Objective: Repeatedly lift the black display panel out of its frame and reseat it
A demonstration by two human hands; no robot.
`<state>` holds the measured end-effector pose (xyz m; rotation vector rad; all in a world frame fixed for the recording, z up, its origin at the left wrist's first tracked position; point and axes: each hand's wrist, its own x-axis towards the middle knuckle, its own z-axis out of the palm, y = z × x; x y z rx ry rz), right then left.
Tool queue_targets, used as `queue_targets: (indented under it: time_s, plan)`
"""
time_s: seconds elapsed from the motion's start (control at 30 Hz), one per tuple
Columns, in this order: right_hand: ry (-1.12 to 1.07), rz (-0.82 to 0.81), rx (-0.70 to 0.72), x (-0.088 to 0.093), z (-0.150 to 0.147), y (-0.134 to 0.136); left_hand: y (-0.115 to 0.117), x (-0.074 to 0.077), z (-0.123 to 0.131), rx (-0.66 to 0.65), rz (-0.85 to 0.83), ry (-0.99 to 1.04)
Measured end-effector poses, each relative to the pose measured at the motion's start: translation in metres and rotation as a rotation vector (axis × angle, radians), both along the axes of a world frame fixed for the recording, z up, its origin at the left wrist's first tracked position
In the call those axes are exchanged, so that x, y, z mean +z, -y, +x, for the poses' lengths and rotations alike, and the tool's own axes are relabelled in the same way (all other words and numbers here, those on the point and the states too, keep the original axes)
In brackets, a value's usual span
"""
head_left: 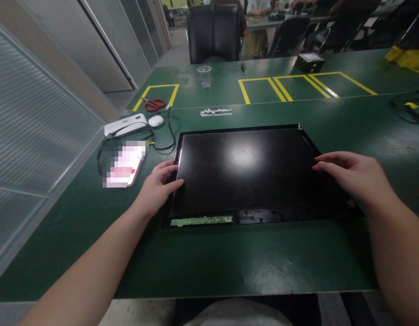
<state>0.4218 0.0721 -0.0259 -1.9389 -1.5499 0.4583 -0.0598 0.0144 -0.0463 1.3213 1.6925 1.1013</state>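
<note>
A dark LCD panel (pixel 223 181) in a black frame lies flat on the table in front of me, with a bright glare on its surface. A narrow green circuit board (pixel 201 221) runs along its near left edge. My left hand (pixel 161 185) grips the panel's left edge, thumb on top and fingers along the side. At the opposite edge is my right hand (pixel 352 174), its thumb and fingertips closed on the panel's right border. Exactly what lies between the right fingertips is hard to see.
On the left are a phone (pixel 126 165), a white device (pixel 126 125) with a black cable, a white mouse-like object (pixel 156 121) and red-handled scissors (pixel 155 105). Beyond the panel are white scraps (pixel 216 112), a plastic cup (pixel 205 77) and a black box (pixel 310 62). People sit farther back.
</note>
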Motion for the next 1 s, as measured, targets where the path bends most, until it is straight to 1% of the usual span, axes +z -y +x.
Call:
queue_targets:
  time_s: [0.1, 0.23, 0.47, 0.6, 1.0]
  plan:
    - [-0.128, -0.087, -0.100, 0.009, -0.009, 0.002, 0.000, 0.001, 0.001, 0.006, 0.000, 0.004]
    - [-0.173, -0.086, -0.122, 0.015, -0.016, 0.004, -0.001, -0.001, 0.000, -0.001, 0.005, -0.005]
    - [-0.151, -0.067, -0.106, 0.011, -0.011, 0.003, -0.001, -0.003, -0.002, -0.013, 0.008, -0.029]
    - [-0.121, -0.086, -0.114, 0.009, -0.007, 0.002, -0.001, -0.004, -0.002, -0.018, 0.014, -0.048]
    - [-0.107, -0.121, -0.165, 0.017, -0.015, 0.004, 0.000, -0.002, -0.002, -0.040, 0.021, -0.150]
